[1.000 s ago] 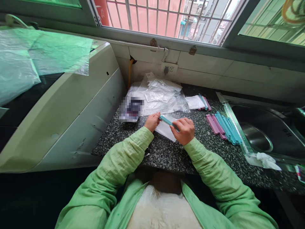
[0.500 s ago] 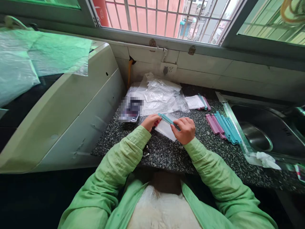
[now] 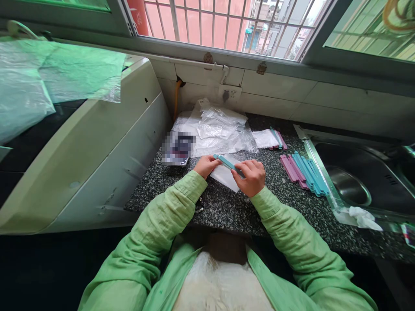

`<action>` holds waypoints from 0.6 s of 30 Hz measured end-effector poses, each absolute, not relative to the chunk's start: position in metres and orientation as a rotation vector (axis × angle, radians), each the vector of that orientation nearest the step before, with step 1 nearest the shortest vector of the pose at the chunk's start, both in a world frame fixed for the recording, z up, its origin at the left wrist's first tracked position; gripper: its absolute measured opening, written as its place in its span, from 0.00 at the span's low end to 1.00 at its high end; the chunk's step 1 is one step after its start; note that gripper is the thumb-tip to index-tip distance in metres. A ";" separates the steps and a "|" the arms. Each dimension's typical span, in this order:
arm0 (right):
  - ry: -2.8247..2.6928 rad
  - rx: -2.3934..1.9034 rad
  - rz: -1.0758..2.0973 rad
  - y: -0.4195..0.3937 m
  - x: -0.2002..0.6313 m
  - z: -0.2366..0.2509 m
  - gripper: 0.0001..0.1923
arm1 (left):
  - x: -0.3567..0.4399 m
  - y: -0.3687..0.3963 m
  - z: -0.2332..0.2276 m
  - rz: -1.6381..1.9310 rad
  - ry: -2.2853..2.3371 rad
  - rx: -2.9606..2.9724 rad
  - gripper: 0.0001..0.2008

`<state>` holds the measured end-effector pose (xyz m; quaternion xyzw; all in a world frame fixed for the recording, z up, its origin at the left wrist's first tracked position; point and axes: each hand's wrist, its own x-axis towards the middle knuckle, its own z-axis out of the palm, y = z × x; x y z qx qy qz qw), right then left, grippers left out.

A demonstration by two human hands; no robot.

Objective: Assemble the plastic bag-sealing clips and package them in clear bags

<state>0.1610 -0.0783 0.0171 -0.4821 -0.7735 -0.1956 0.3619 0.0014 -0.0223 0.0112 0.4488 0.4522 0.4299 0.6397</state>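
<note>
A slim teal bag clip slants between my two hands, above the countertop. My left hand pinches its far left end between thumb and fingers. At the lower right end, my right hand is closed around the clip with its fingers curled. A small clear plastic bag lies flat on the counter under the clip, partly covered by my right hand. Off to the right, several pink clips and teal clips lie side by side.
Clear plastic bags are heaped at the back, near a blurred-out phone-like object. A packed white pouch rests by more clips. The sink borders the speckled counter on the right; a pale appliance stands left.
My left fingers have shifted slightly, and the thumb now presses over the clip's end. A reddish patch seen under those fingers is now hidden. The right hand has barely moved.
</note>
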 end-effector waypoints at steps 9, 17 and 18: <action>-1.996 -1.285 -0.515 -0.077 0.164 0.017 0.08 | -0.002 -0.019 0.012 1.117 1.009 0.928 0.08; -2.002 -1.290 -0.557 -0.076 0.167 0.017 0.08 | -0.007 -0.014 0.014 1.244 1.048 0.874 0.07; -2.004 -1.294 -0.562 -0.075 0.168 0.017 0.08 | -0.007 -0.014 0.014 1.251 1.051 0.873 0.07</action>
